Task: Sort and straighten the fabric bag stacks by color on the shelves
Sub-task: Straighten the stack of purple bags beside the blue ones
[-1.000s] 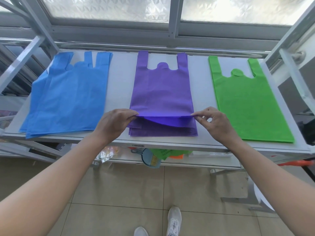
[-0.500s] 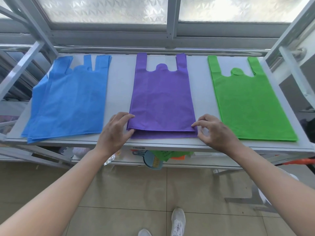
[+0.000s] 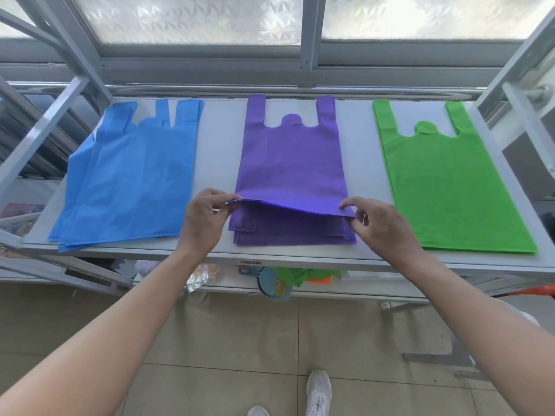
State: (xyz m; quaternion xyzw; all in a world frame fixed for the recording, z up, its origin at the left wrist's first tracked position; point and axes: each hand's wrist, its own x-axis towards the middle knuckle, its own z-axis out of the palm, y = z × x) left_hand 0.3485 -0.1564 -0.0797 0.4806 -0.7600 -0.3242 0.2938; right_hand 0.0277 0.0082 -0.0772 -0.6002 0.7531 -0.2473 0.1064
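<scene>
Head view: 3 bag stacks in a row on the top shelf (image 3: 219,151), handles toward the far edge by the frosted window (image 3: 186,19). Blue stack (image 3: 129,181) sits at the left end, purple stack (image 3: 288,235) in the middle, green stack (image 3: 450,187) at the right end. All 3 lie apart, with bare shelf between them.

Left grip (image 3: 204,220) pinches the near-left corner of the top purple bag (image 3: 291,175), thumb and fingers curled on the fabric. Right grip (image 3: 381,226) pinches the near-right corner the same way. That bag's near edge is lifted off the stack and dips slightly between the 2 grips. Its far end with the handles lies flat on the stack.

Under it, the lower purple layers are staggered, with near edges stepped rather than flush, close to the shelf's front edge.

Blue stack is fanned, with layers skewed toward the left, handles misaligned and the near-left corner at the front edge. Green stack shows 1 clean outline, its near edge close to the front edge toward the right corner.

On the lower shelf, partly hidden by the top one, are a blue dustpan (image 3: 273,283), green fabric (image 3: 303,274) and something orange (image 3: 322,279), which I cannot identify. Tiled floor (image 3: 240,340) below, white shoes (image 3: 319,391) at the frame bottom.
</scene>
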